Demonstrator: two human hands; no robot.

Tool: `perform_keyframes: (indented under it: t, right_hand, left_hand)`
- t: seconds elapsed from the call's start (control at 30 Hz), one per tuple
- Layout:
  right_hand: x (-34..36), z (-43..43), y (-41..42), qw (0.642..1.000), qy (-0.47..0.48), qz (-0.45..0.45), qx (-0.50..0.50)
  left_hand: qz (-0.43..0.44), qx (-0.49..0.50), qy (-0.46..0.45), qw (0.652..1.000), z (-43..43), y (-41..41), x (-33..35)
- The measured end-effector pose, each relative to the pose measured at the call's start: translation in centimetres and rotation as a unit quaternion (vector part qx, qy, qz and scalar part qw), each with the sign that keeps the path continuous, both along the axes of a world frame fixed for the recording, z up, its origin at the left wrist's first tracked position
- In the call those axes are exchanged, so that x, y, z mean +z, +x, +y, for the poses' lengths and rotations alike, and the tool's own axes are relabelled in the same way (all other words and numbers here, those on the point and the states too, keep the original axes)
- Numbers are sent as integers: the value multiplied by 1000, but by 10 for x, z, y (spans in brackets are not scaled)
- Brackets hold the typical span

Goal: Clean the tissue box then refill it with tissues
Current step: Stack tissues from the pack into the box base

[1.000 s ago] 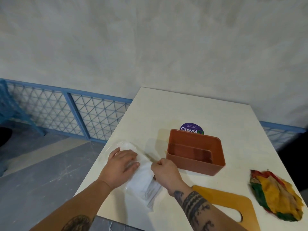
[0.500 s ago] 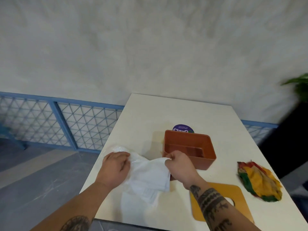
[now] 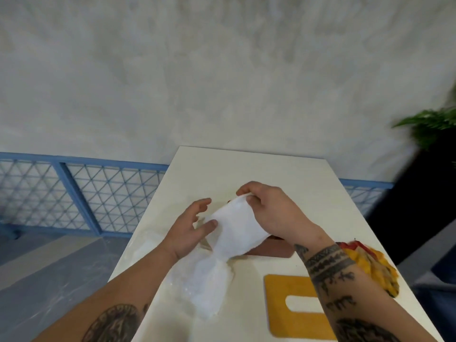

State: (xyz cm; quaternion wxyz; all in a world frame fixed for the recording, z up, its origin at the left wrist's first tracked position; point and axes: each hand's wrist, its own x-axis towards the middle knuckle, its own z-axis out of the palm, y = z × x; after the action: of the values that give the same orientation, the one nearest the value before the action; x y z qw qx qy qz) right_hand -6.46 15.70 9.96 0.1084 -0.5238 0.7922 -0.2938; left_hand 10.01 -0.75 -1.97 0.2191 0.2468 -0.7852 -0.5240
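The tissues are a soft, light white stack that sags under its own weight. They will likely bend, fan apart or tear if pulled hard, so both ends are best supported with a gentle pinch. The right hand pinches the far upper end between thumb and fingers. From there the stack hangs down and to the near left. The left hand is spread and relaxed, its thumb touching the stack's left edge and gripping nothing. The lower end runs into the clear wrapper on the table; whether it is free cannot be told. The box sits under the stack and right wrist, mostly hidden.
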Motion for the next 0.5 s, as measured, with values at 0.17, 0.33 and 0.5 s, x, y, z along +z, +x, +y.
perform_keyframes:
  t: [0.17,0.33,0.5]
  right_hand:
    - [15,7,-39,993,-84,-88,2]
    - [2,9,-81,975,-142,-166,-31]
    - [-31,17,-111,984,-115,-129,-35]
  left_hand:
    - [-5,-30,74,997,1,-35,28]
    - [6,33,33,999,5,-65,41]
    - [0,98,-62,993,13,-88,46]
